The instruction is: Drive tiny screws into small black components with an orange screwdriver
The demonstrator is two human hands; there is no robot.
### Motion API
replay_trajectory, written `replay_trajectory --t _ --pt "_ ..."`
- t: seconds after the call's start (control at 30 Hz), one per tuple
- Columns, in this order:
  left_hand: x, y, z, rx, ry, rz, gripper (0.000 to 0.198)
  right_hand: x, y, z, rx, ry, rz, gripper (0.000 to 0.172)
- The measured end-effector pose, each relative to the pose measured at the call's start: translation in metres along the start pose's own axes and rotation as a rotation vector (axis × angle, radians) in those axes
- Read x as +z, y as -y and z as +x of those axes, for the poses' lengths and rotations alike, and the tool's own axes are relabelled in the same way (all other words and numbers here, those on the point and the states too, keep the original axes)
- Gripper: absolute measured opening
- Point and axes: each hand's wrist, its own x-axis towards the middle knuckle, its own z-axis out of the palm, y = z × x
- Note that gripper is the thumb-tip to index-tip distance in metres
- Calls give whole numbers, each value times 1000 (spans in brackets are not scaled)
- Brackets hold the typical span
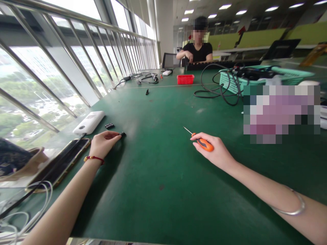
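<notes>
Between the thumb and fingers of my left hand (103,141) is a small black part (123,134), pinched just above the green table; its exact kind is too small to make out. A second small black piece (109,126) lies a little beyond that hand. My right hand (217,149) is closed round a screwdriver (205,144) with an orange and grey handle. Its thin metal shaft points away and to the left, over the middle of the table, apart from the black part.
On the left lie a white power bank (89,122) and a phone (63,161), with white cables (38,200) nearer. Farther off are a red tray (185,79), a small black piece (147,92) and a teal basket (230,81) with black cables. A person (198,51) sits at the far end.
</notes>
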Motion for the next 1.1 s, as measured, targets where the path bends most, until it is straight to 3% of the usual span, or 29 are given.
replay_trajectory --t 0.37,0.5,0.63,0.77,0.93,1.1 --pt "4 4 1 84 -27 79 37 -1 3 -1 3 14 14 13" --pt "14 -11 -11 286 22 110 33 0 4 0 2 6 16 13" --pt "38 -43 -32 589 110 144 25 0 4 -1 -7 -2 20 14" --pt "75 -85 -53 796 250 136 18 0 4 -1 -44 -34 6 14" --pt "116 -124 -70 864 230 114 13 -5 5 0 -68 -190 3 22" --pt "127 -128 -72 847 206 62 12 -13 10 -1 -91 -365 126 21"
